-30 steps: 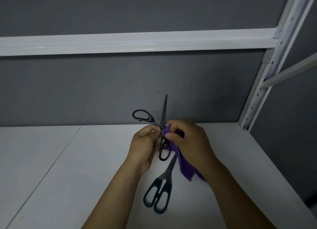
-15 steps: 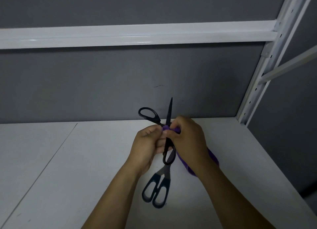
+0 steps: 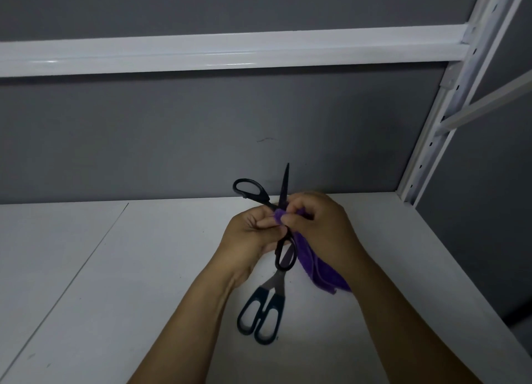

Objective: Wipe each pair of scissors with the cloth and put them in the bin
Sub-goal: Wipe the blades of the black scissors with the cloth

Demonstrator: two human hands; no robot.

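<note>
My left hand (image 3: 247, 234) grips a pair of black scissors (image 3: 283, 188) near the pivot, held open above the white shelf. One blade points up and one handle loop sticks out to the upper left; the other loop hangs below my fingers. My right hand (image 3: 319, 225) pinches a purple cloth (image 3: 313, 265) against the scissors at the pivot, and the rest of the cloth hangs under my wrist. A second pair of scissors (image 3: 263, 311) with dark blue-black handles lies on the shelf below my hands, handles toward me. No bin is in view.
The white shelf board (image 3: 115, 283) runs to a grey back wall. A white crossbeam (image 3: 230, 52) passes overhead. A white perforated upright (image 3: 431, 141) stands at the right rear corner. The shelf's right edge drops off beside my right forearm.
The held scissors have barely shifted within my hands. My right fingers have moved the cloth slightly lower, to the pivot.
</note>
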